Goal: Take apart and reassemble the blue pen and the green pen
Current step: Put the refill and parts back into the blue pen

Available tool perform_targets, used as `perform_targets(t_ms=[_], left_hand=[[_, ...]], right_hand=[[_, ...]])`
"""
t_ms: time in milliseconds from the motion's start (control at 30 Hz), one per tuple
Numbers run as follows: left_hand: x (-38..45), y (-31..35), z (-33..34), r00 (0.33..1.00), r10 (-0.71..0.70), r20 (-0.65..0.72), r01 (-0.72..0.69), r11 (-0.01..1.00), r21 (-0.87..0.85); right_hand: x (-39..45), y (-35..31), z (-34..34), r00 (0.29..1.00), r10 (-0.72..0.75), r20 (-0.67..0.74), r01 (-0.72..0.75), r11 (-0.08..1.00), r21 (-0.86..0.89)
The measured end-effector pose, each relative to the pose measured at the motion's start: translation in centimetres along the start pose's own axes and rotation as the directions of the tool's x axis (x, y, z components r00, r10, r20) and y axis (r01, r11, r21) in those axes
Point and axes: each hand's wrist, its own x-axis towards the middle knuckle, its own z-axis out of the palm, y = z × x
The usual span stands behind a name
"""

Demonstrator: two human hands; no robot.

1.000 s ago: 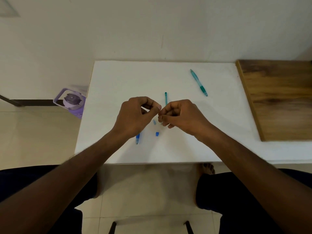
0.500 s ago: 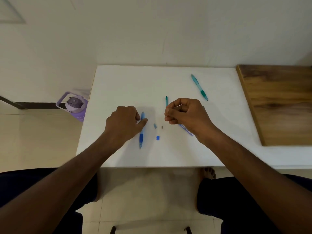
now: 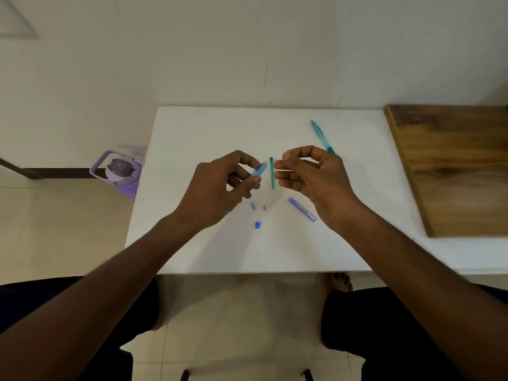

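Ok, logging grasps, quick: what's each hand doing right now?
Left hand: holding the blue pen barrel.
Right hand: fingers pinched, apparently on something thin; cannot tell what.

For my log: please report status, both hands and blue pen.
Left hand grips blue plastic pen barrel, raised. Right hand pinches something thin, unclear. Small blue parts loose on white table.

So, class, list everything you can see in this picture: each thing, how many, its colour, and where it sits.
blue pen barrel: 1, blue, held above the table
green pen: 1, teal-green, far right of the table
green refill: 1, green, table centre
small blue parts: 2, blue, near table centre
clear blue tube: 1, beside the right wrist
table: 1, white
wooden board: 1, brown, right
bottle: 1, purple, on the floor, left
left hand: grips the barrel
right hand: pinches something thin, unclear
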Motion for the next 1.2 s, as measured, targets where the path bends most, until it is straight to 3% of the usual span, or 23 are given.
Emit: perform_targets(t_ms=[233,1033,1200], left_hand=[[-0.18,0.37,0.33,0.999,0.019,0.037,-0.020,1.000,0.018],[-0.23,0.11,0.60,0.999,0.031,0.026,-0.032,0.999,0.026],[-0.21,0.08,0.72,0.999,0.051,0.017,-0.051,0.999,-0.012]], right_hand=[[-0.20,0.02,-0.12,1.000,-0.005,0.021,0.004,0.998,0.061],[-0.23,0.23,0.28,0.999,-0.003,0.048,0.004,0.999,-0.040],[-0.37,0.43,0.29,0.997,-0.066,0.045,0.072,0.988,-0.135]])
